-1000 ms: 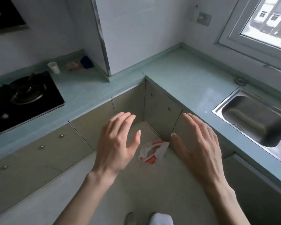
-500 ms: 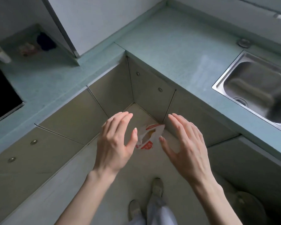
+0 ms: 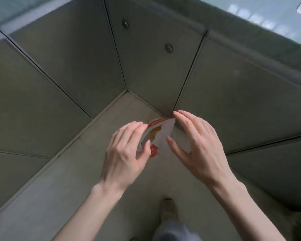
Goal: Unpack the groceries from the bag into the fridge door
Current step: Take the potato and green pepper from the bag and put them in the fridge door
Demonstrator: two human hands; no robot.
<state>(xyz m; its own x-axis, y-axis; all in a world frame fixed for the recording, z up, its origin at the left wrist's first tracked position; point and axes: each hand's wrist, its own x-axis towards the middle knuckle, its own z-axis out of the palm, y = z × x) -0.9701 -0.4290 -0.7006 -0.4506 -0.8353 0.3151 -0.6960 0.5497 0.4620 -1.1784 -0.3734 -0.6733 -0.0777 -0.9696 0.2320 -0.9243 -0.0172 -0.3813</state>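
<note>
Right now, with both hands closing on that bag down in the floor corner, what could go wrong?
1. The left hand and right hand flank the thin white and red bag; a side squeeze may crush its contents.
2. The bag's mouth looks open, so tilting it could spill items.
3. The cabinet doors crowd the right fingers.

Corner cabinets (image 3: 63, 70), tiled floor (image 3: 63, 193), countertop (image 3: 268, 16) blurred.

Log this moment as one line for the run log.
stage: reaching for bag | left hand: open, at bag | right hand: open, beside bag | bag: on floor, cabinet corner
</note>
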